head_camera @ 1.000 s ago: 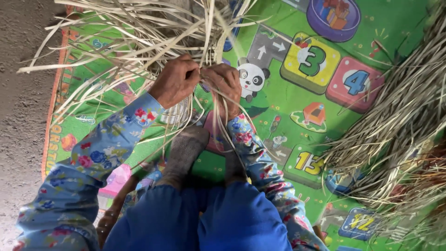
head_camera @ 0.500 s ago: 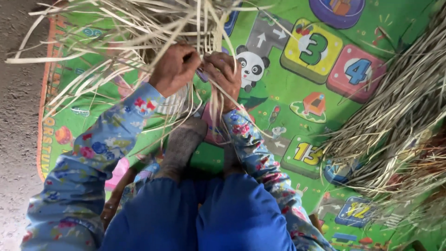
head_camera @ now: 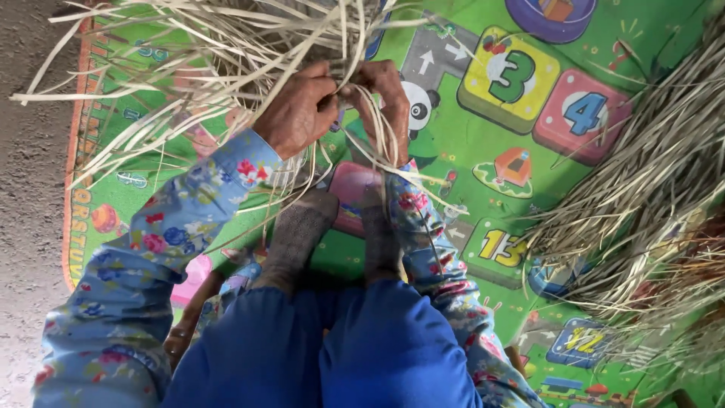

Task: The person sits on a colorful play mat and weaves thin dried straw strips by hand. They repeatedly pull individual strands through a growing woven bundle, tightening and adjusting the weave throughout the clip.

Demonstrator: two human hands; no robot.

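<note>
The left hand (head_camera: 298, 113) and the right hand (head_camera: 385, 102) are being held close together in the upper middle of the frame, their fingertips almost touching. Both are being closed on pale flat strips (head_camera: 226, 53), which are being pinched between thumb and fingers where the hands meet. From that point the strips are being fanned out in a loose tangle toward the upper left of the frame, and a few are being trailed down over the right wrist. Flowered blue sleeves (head_camera: 181, 219) are being worn on both arms. Below the hands, two feet in grey socks (head_camera: 298, 234) are being rested on the mat, and blue trousers (head_camera: 332, 355) are being shown along the bottom edge. A green play mat (head_camera: 468, 159) with coloured number squares and a panda picture is being used as the ground under everything. At the right edge a large heap of dry straw (head_camera: 642, 204) is being kept on the mat, well apart from the hands. Grey floor (head_camera: 30, 189) is being shown at the left.
</note>
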